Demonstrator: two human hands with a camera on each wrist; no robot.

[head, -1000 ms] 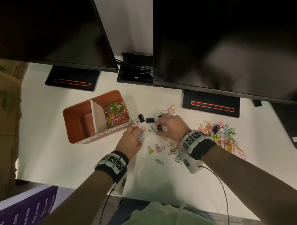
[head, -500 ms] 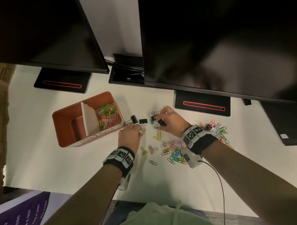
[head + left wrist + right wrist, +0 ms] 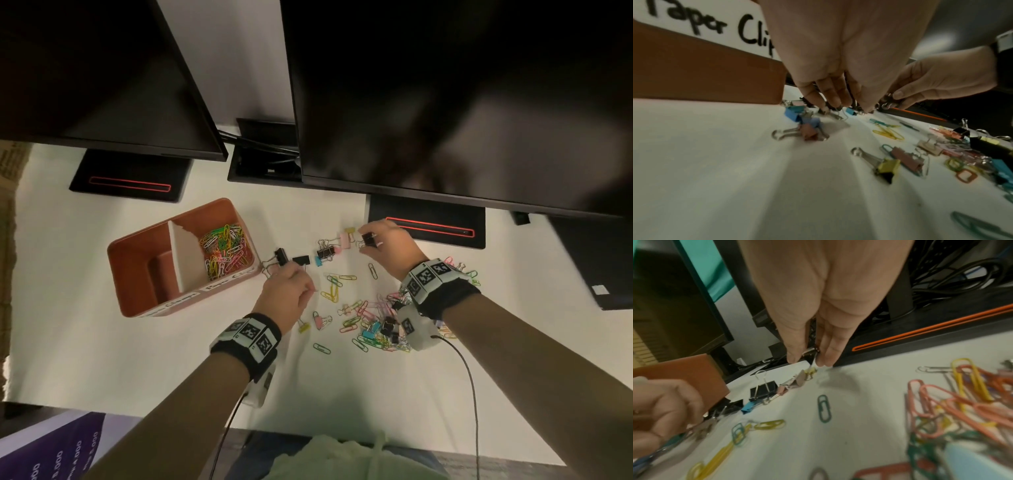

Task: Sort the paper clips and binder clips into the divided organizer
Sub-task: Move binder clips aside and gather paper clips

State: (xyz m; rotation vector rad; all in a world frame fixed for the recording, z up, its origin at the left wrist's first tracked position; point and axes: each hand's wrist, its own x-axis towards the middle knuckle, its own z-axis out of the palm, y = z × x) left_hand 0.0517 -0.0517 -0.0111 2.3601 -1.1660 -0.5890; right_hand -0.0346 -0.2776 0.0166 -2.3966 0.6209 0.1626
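Observation:
The orange-brown organizer [image 3: 137, 274] stands on the left of the white desk, and its right compartment holds coloured paper clips [image 3: 224, 251]. My left hand [image 3: 306, 287] hovers low by the organizer's near right corner, fingers curled on the wire handles of small binder clips [image 3: 835, 112]. My right hand [image 3: 365, 244] pinches a black binder clip [image 3: 368, 238] just above the desk; the right wrist view shows that black clip [image 3: 810, 355] between thumb and fingers. Loose black binder clips [image 3: 325, 253] lie in a row between my hands.
A mixed pile of paper clips and binder clips [image 3: 373, 325] lies under my right wrist. Two dark monitors overhang the desk, their bases [image 3: 428, 226] stand close behind the clips, and a cable cut-out [image 3: 263, 168] sits between them. The desk's front edge is near my body.
My right hand has moved back and to the right, away from the left hand, carrying the black binder clip. My left hand stays by the organizer's corner.

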